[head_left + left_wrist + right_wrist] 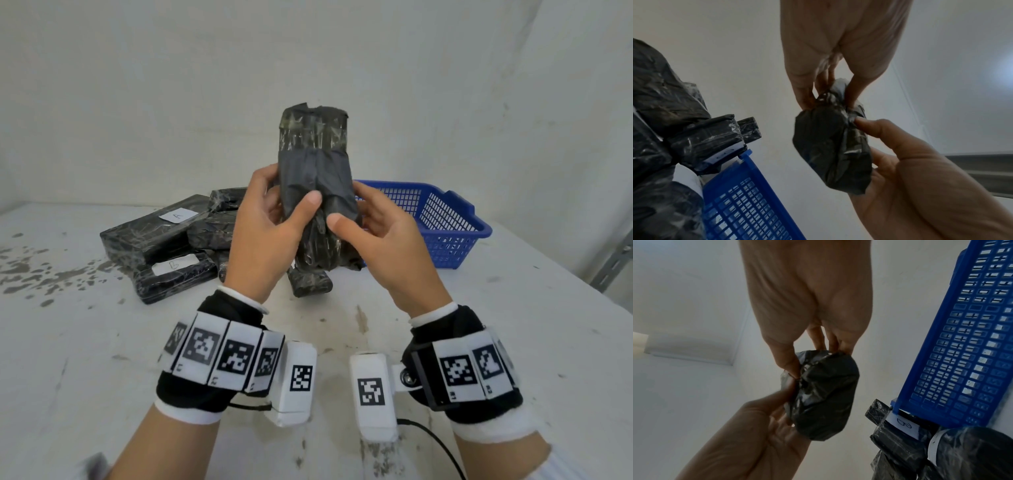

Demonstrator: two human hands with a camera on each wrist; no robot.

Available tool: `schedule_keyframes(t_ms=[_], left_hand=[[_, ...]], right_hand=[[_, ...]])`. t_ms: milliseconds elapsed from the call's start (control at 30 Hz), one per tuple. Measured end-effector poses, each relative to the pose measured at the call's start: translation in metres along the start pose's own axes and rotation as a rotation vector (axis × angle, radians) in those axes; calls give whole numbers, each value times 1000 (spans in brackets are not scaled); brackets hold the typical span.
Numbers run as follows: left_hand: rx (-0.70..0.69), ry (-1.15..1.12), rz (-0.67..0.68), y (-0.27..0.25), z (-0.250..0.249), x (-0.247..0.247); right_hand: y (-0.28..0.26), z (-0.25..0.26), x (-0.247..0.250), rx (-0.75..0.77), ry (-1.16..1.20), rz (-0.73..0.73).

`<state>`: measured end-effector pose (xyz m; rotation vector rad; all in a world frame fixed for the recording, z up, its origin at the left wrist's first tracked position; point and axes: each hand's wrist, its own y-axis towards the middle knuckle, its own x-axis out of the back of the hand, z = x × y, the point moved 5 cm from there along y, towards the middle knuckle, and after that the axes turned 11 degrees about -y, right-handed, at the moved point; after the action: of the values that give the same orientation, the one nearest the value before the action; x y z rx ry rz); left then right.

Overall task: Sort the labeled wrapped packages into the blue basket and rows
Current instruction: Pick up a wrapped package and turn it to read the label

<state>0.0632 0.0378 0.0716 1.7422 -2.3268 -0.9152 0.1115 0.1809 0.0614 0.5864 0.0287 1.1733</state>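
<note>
Wrist bands (222, 359) with black-and-white markers sit closest to my view, one on each forearm. Beyond them both my hands are raised above the surface (342, 342) and wrapped around one package (317, 178), a black plastic bundle held upright on end. My left hand (270, 233) grips its left side with the thumb pressed across the front; my right hand (383, 240) grips the right side, thumb likewise on the front. From the wrist views, the fingers (803, 91) close on the lower end of the package (832, 149), which shows crumpled, gathered wrap (824, 394). I cannot see a label on the face turned to me.

On the surface behind my left hand lies a pile (164, 240) of more black packages; one carries a white label marked A (178, 216), another a label (174, 264) whose letter I cannot read for sure. One small package (310, 282) lies just below the held one. A blue basket (445, 222) stands to the right of the pile, behind my right hand, near the wall (308, 68).
</note>
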Motion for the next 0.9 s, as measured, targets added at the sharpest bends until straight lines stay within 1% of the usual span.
schedule_keyframes(t_ms=[133,233,367,533,700,767,900], left_hand=[[-65,39,47,-1,-2,-2],[-88,52,50,-1,-3,-2],[-86,48,35,0,-4,1],[-95,71,48,-3,-7,-1],[-120,128,102,-6,-7,-8],[-134,118,114,-6,-9,-9],[-154,126,119,-7,-10,-9]], right_hand=[[1,-1,2,18,-125,-35],[0,0,3,27,-134,-41],[-1,0,1,40,-168,-40],[-2,5,7,84,-253,-120],[-1,6,8,98,-199,-123],[-1,7,6,121,-183,-116],[0,6,5,117,-173,-109]])
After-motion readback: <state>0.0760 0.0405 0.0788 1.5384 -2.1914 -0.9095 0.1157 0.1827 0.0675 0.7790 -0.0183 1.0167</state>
